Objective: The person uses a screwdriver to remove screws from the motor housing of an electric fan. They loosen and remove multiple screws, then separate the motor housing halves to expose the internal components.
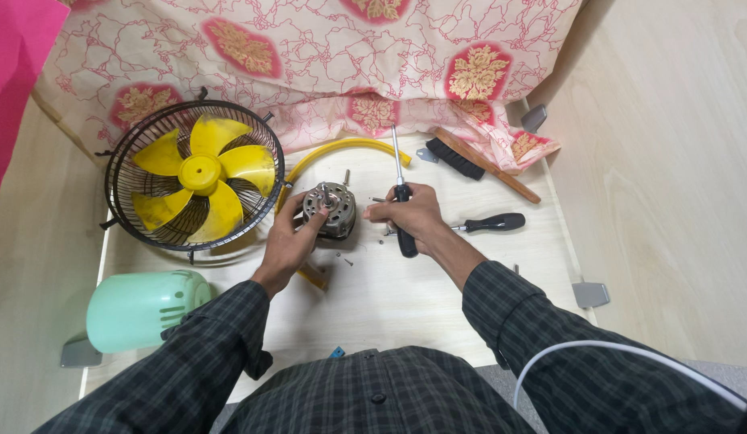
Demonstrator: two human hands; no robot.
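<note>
Plaid-sleeved arms are reaching over a pale wooden board [405, 297], where the left hand [286, 241] is cupping a round, ribbed metal fan motor [331, 210] at the board's middle. Beside it, the right hand [413, 215] is clenching a black-handled screwdriver [401, 201], steel shaft pointing away. Around them are lying a yellow-bladed wire fan guard [194, 175], a mint plastic housing [144, 307], a second screwdriver [492, 223] and a wooden-backed brush [479, 163].

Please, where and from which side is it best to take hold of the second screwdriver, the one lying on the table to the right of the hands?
Probably by its thick black handle, coming down from above. The spare screwdriver lies flat on the white table, handle toward the right and thin shaft pointing left at the right hand. The handle end has free space around it.
</note>
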